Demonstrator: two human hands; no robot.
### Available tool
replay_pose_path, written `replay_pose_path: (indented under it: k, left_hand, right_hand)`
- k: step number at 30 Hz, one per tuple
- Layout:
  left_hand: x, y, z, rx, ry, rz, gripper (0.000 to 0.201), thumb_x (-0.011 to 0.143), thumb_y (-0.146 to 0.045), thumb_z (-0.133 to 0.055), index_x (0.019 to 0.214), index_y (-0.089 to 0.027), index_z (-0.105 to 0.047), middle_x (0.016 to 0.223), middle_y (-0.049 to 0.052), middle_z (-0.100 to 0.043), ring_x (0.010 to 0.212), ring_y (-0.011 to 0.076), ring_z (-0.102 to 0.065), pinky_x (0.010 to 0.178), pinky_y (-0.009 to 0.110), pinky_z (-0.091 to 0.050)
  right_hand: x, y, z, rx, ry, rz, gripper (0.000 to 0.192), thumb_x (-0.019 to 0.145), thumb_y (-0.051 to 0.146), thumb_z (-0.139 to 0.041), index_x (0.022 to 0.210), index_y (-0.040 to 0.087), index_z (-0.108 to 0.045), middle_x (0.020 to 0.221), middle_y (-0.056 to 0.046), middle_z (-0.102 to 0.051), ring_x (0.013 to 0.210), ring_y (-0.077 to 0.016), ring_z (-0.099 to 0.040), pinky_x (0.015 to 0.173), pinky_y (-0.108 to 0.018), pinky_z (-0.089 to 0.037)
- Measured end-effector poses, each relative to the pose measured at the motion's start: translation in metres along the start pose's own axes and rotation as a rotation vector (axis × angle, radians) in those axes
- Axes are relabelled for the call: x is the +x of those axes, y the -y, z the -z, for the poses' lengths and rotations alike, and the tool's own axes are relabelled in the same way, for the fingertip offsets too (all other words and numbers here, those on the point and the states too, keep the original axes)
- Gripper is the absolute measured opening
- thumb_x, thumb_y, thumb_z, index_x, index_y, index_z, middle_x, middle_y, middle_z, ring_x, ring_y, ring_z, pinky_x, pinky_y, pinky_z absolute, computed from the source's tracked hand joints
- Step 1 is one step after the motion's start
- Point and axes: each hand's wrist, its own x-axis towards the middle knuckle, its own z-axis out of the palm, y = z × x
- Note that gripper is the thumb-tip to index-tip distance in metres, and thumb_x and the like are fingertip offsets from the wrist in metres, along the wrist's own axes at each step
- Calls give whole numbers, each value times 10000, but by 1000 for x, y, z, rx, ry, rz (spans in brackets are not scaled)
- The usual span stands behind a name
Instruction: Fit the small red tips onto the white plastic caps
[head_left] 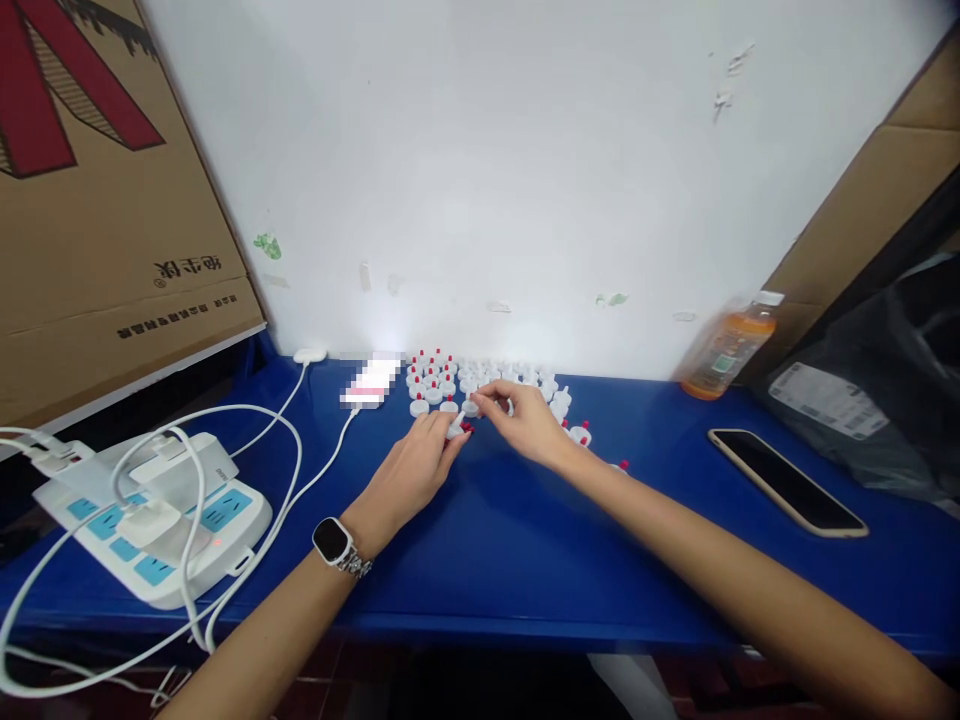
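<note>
Both hands work close together over the far middle of the blue table [480, 560]. My left hand [416, 460], with a watch on its wrist, is closed around a white nozzle cap [455, 426]. Small red tips [468, 428] lie by its fingertips. My right hand [521, 420] is closed in a pinch beside another white cap [470, 408]; what its fingertips hold is too small to tell. Behind the hands stand several white caps with red tips [431, 380] on the left and several bare white nozzle caps [551, 388] on the right, partly hidden by my right hand.
A white power strip [247, 520] with looping cables lies at left, near a blurred phone-like object [373, 380]. A phone [787, 482], an orange drink bottle [727, 350] and a dark plastic bag [892, 370] are at right. Cardboard [112, 220] and a white wall border the table.
</note>
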Motion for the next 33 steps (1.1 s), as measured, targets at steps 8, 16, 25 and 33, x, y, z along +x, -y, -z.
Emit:
replay_pose_path:
  k: [8, 16, 25, 33]
  left_hand:
    - [-1, 0, -1, 24, 37, 4, 376, 1051, -440, -307, 1243, -188, -511, 1128, 97, -604, 1064, 254, -592, 888, 401, -513]
    - [0, 2, 0, -3, 28, 12, 353, 1044, -444, -335, 1223, -202, -521, 1097, 92, -604, 1044, 260, -599, 868, 411, -522]
    - [-1, 0, -3, -92, 13, -29, 355, 1040, -413, -363, 1265, -179, -507, 1116, 105, -590, 1080, 265, -583, 937, 443, -505]
    - [-3, -5, -2, -102, 24, -73, 342, 1049, -384, -346, 1310, -196, -462, 1151, 105, -564, 1109, 254, -552, 962, 453, -496]
  right_hand:
    - [17, -25, -4, -795, 163, 97, 243, 932, 307, -579, 1000, 143, -745, 1087, -188, -638, 1075, -334, -501, 917, -453, -349]
    - [21, -21, -4, -698, 168, 64, 206, 946, 223, -531, 930, 165, -728, 1029, -140, -701, 1061, -300, -553, 916, -421, -371]
    - [-10, -7, 0, 362, -3, -137, 139, 883, 281, -623, 894, 159, -690, 806, -49, -727, 727, -159, -673, 701, -271, -496]
    - [-20, -1, -9, 751, 15, -156, 281, 803, 429, -732, 895, 164, -740, 790, -25, -708, 691, -126, -611, 699, -271, -484]
